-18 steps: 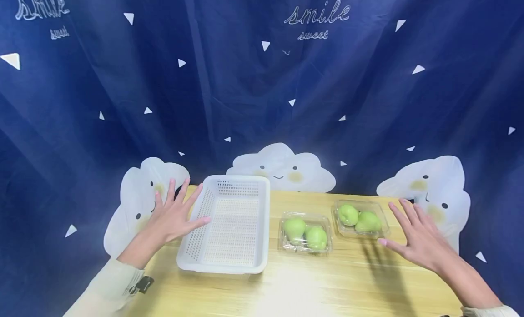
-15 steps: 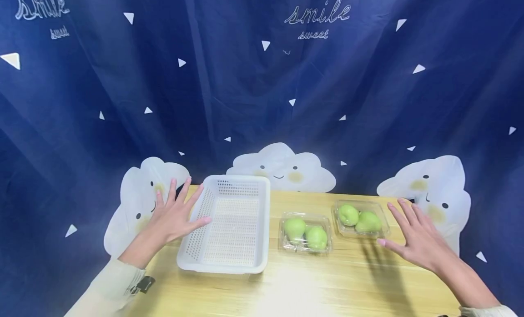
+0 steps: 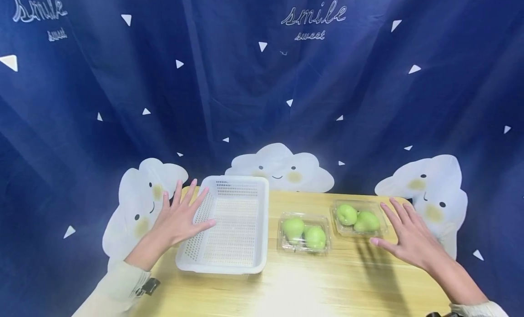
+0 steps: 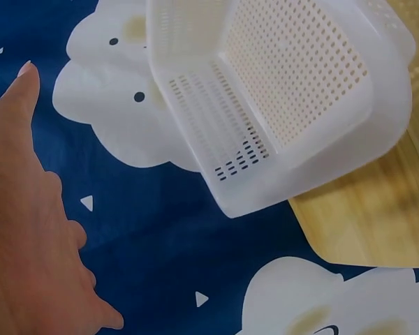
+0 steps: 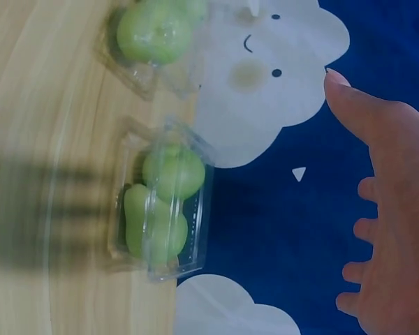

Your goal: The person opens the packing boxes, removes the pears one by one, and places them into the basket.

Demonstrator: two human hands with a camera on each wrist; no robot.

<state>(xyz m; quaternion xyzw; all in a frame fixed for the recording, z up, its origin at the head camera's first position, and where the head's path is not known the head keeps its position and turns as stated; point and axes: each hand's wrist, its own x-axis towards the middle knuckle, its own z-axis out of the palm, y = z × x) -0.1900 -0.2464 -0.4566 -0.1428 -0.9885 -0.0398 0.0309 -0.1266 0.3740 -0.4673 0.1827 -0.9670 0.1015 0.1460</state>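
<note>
My left hand [image 3: 178, 220] hovers with fingers spread beside the left wall of a white perforated plastic basket [image 3: 262, 235]. In the left wrist view the hand [image 4: 35, 230] appears apart from the basket [image 4: 265, 188], and nothing is in it. Over the right side of the table my right hand [image 3: 413, 239] is held up, fingers straight and spread, holding nothing. Nearest to it is a clear plastic box [image 3: 359, 218] with two green pears [image 3: 366, 221] inside. Another clear box [image 3: 304, 233] with two green pears [image 3: 315, 238] sits between that box and the basket.
A light wooden table [image 3: 229, 292] carries the basket and both boxes. Behind it hangs a dark blue curtain [image 3: 245, 80] with cloud faces and small white triangles. The table's back edge runs just behind the basket and boxes.
Both hands have shifted slightly inward, the left one to the right and the right one to the left. The head view has also moved a little. The basket and boxes stay in place.
</note>
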